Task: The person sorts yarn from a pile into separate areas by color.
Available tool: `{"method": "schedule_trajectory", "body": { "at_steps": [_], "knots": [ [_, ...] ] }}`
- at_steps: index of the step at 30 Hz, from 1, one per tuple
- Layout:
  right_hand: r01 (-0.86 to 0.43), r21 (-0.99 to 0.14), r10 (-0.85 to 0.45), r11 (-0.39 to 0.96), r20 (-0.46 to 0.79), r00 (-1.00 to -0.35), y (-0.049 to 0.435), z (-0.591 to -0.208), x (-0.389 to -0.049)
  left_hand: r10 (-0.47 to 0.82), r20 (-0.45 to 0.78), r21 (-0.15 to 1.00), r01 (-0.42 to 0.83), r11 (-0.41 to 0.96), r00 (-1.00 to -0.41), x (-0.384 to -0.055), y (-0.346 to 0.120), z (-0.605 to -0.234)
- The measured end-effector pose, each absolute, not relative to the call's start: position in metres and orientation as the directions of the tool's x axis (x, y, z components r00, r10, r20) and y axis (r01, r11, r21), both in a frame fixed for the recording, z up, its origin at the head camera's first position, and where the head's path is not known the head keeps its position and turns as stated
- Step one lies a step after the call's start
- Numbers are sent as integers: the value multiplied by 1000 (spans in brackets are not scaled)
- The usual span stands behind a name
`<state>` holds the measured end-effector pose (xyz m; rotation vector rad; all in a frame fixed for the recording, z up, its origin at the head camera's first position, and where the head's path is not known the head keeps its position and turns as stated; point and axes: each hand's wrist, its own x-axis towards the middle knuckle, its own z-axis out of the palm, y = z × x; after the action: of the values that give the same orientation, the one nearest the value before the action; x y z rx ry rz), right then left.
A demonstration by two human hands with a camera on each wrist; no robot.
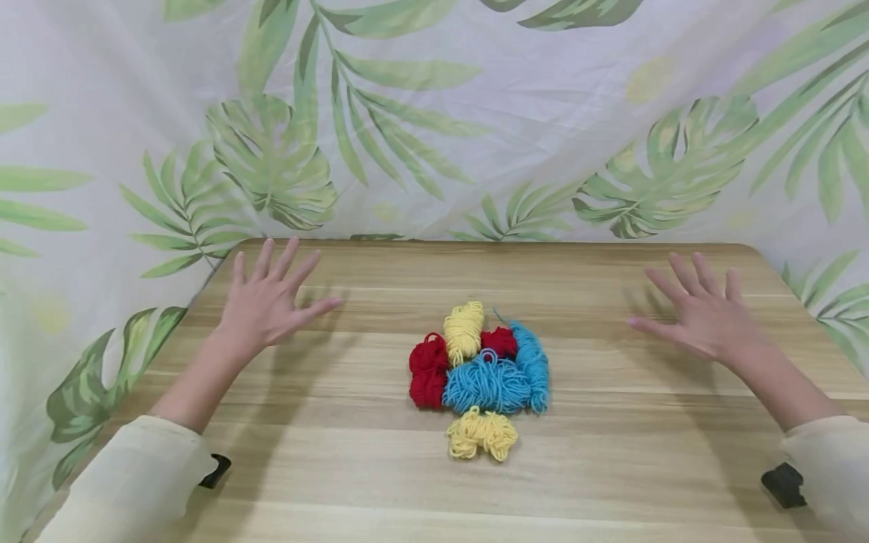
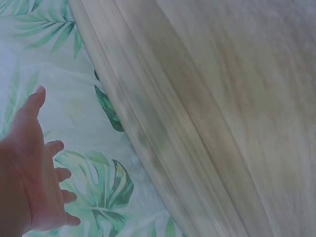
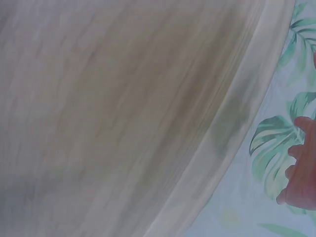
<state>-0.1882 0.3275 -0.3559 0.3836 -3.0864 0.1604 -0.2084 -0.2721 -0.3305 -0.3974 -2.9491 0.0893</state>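
Note:
Several small yarn bundles lie together near the middle of the table in the head view. A yellow bundle (image 1: 464, 332) is at the back, with a red bundle (image 1: 428, 371) at left and a smaller-looking red bundle (image 1: 498, 342) partly hidden behind blue yarn. One blue bundle (image 1: 487, 383) lies crosswise in the centre; another blue bundle (image 1: 532, 368) stretches along the right side. Nearest the viewer is a second yellow bundle (image 1: 482, 434). My left hand (image 1: 266, 298) is spread left of the yarn, and my right hand (image 1: 706, 313) is spread to its right. Both hold nothing.
The wood-grain table (image 1: 326, 483) has rounded far corners. Behind it hangs a pale cloth (image 1: 529, 98) printed with green leaves. A black strap piece (image 1: 216, 471) shows by the left sleeve, another black piece (image 1: 784, 485) by the right sleeve.

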Motion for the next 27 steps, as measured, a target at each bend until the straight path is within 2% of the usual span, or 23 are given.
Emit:
{"method": "schedule_trajectory", "body": {
  "at_steps": [27],
  "knots": [
    [-394, -111, -379, 912, 137, -915, 279, -352, -182, 358, 153, -32, 358, 933, -921, -203, -235, -330]
  ]
}}
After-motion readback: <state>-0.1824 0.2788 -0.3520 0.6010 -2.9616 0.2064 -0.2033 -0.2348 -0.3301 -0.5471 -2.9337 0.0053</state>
